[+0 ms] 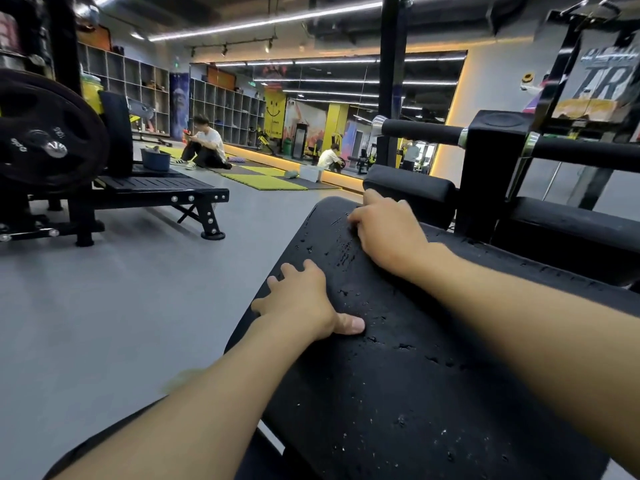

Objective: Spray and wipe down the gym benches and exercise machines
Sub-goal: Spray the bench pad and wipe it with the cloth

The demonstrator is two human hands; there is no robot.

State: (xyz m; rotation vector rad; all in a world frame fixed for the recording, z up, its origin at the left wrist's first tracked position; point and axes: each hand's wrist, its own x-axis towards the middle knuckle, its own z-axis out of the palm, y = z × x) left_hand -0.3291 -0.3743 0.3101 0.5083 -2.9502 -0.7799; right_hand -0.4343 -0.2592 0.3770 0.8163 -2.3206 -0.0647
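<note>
Partial letters "TR" on the wall poster (604, 81); weight plate (45, 133) lettering unreadable

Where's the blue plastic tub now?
In the head view, upper left: the blue plastic tub sits by the far end of the black slatted platform, just left of the person seated on the floor.

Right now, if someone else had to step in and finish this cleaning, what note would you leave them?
Left hand: fingers spread, resting on the left edge of the black bench pad.
Right hand: fingers curled at the pad's far end; I can't tell if it holds anything.
Done: the pad looks sprayed, with droplets across it.
Left: wipe it dry, then the roller pad behind.
No bottle or cloth in view.
</note>
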